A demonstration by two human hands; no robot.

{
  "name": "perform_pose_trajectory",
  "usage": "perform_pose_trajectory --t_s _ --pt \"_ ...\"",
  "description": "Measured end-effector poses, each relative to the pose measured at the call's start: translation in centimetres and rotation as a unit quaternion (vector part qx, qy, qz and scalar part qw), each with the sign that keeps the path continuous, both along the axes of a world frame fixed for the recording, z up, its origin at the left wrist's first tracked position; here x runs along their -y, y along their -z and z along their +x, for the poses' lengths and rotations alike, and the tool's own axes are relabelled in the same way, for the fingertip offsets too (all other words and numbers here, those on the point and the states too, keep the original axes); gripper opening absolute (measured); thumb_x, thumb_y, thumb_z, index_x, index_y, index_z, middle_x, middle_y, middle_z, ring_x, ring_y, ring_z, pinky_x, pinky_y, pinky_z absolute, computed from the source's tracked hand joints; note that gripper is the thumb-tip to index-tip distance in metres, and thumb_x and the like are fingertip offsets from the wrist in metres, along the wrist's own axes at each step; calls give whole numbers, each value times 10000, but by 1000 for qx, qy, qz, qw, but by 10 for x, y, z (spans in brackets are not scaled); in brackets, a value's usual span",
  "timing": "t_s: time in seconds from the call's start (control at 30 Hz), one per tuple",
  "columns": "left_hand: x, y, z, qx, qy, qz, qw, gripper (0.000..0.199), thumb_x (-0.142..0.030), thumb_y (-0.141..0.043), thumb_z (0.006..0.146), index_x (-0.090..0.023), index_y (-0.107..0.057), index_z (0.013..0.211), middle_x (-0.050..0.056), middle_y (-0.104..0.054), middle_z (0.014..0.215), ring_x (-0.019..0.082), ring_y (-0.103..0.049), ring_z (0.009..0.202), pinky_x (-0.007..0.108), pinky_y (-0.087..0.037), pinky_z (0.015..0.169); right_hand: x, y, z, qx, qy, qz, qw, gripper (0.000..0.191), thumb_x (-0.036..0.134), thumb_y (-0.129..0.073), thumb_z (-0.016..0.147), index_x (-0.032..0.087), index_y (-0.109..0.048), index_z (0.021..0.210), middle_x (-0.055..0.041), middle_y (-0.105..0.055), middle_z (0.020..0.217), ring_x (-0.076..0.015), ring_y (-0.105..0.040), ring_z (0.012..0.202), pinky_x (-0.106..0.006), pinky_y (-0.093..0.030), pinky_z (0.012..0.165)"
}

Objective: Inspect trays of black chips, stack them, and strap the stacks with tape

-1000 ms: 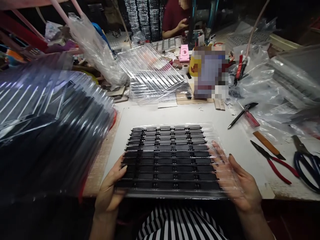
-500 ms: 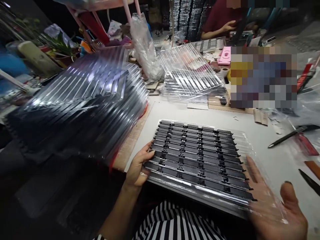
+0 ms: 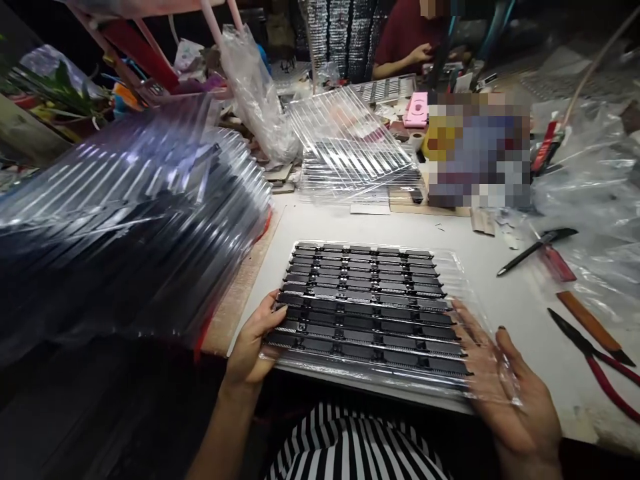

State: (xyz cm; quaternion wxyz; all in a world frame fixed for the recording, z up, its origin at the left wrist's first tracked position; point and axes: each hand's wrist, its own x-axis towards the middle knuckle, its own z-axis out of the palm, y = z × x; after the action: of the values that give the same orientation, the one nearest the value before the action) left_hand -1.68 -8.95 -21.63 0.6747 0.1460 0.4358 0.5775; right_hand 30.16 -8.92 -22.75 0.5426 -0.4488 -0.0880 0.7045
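Observation:
A clear plastic tray point(image 3: 453, 267) filled with rows of black connector-like parts point(image 3: 363, 295) lies across both hands, just above the white tabletop's front edge. My left hand point(image 3: 255, 340) grips its left side, thumb on the rim and the other fingers mostly hidden beneath. On the right, my right hand point(image 3: 520, 393) supports the tray's edge from below. Its fingers show through the clear plastic, while the thumb stands up outside the rim. The tray tilts slightly toward me.
At left rises a tall stack of clear trays point(image 3: 150, 200) holding dark parts. More clear trays point(image 3: 350, 143) lie at the back. Pliers point(image 3: 575, 333), an orange-handled blade point(image 3: 590, 320) and a black pointed tool point(image 3: 530, 253) lie at right. A co-worker's hand point(image 3: 420, 55) shows behind.
The view has swung to the right, so the stacks and tools sit further left. My right hand has moved in closer against the tray's right edge; the left keeps its grip.

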Motion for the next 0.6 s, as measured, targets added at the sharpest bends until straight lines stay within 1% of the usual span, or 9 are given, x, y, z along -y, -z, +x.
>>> perform_pose_trajectory --t_s 0.1,0.23,0.3,0.4,0.5,0.53,0.6 --pt "-1 -1 0 -13 0 -15 1000 371 -109 -579 793 -186 -565 1155 60 -671 1066 206 -656 933 304 -530 847 -3 -5 -1 -26 17 -9 999 423 398 -401 925 266 -484 1318 -3 -435 1413 -162 -348 1326 -383 -316 1097" --pt "-1 0 -1 -37 -7 -42 998 410 -124 -623 761 -203 -578 1162 48 -683 1042 196 -678 842 277 -569 747 -6 -13 -3 -85 31 -15 996 395 357 -358 944 237 -527 1281 -3 -507 1355 -118 -431 1267 -278 -383 1045" --pt "-1 0 -1 -47 -19 -58 997 427 -116 -645 740 -215 -592 1152 33 -691 1030 183 -683 799 250 -578 699 -7 -15 -4 -116 30 -14 993 392 348 -343 949 220 -555 1252 -13 -530 1334 -116 -459 1245 -250 -406 1020" --pt "-3 -1 -2 -45 -44 -84 994 434 -82 -647 723 -228 -613 1130 10 -699 1021 159 -685 799 201 -573 685 -9 -16 -4 -137 27 -8 990 392 322 -312 961 203 -586 1214 -28 -566 1296 -120 -483 1224 -261 -402 1026" --pt "-8 -4 -2 -37 -80 -126 988 422 -35 -576 759 -225 -614 1134 10 -709 998 134 -685 816 160 -560 689 -10 -17 -4 -147 30 -3 989 408 343 -283 971 216 -567 1236 -20 -551 1313 -126 -472 1236 -301 -379 1054" --pt "-9 -5 -1 -25 -95 -137 986 413 -33 -530 788 -221 -609 1146 19 -710 997 133 -685 829 163 -559 696 -10 -17 -4 -148 35 5 988 419 367 -280 971 221 -550 1255 -19 -530 1335 -133 -456 1250 -317 -368 1064" --pt "-10 -6 0 22 -115 -135 984 401 -73 -434 848 -215 -584 1191 45 -704 1024 154 -676 896 210 -565 737 -10 -17 -5 -143 53 31 988 450 417 -287 962 211 -525 1284 -27 -484 1377 -151 -419 1281 -336 -345 1082"
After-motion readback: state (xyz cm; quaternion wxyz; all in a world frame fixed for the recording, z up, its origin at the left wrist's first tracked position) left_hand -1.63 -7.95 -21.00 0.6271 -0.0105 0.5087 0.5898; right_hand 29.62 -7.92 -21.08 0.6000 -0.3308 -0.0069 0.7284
